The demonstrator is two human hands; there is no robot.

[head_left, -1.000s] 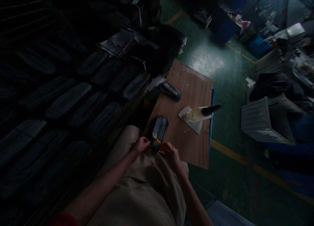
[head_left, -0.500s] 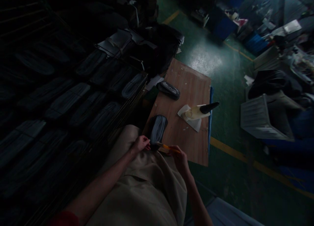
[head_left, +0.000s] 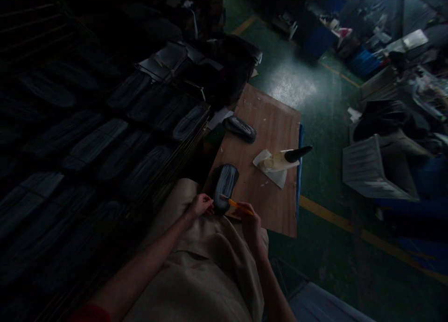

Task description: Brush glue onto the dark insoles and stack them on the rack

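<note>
On a wooden board [head_left: 266, 112] over my lap lies a dark, sole-shaped piece [head_left: 227, 177] with grey streaks on top. My right hand [head_left: 250, 219] grips a brush [head_left: 241, 206] by its orange handle, and the brush tip rests at the near end of this piece. Beside the same end, on its left, is my left hand [head_left: 203, 204] with curled fingers; whether they pinch its edge is too dark to see. Farther up the board sits a second dark sole-shaped piece [head_left: 241, 128]. A pale container [head_left: 278, 161] with a black tapered part stands on white paper [head_left: 280, 178].
To my left, a rack [head_left: 189, 130] holds many dark sole-shaped pieces [head_left: 96, 142] in rows. Papers [head_left: 164, 63] lie beyond it. At the right, a pale crate [head_left: 364, 170] with dark material stands on the green floor [head_left: 325, 172], near blue bins [head_left: 364, 60].
My right hand has shifted slightly left and upward, carrying the brush tip from the near edge of the piece onto its top. My left hand has barely moved.
</note>
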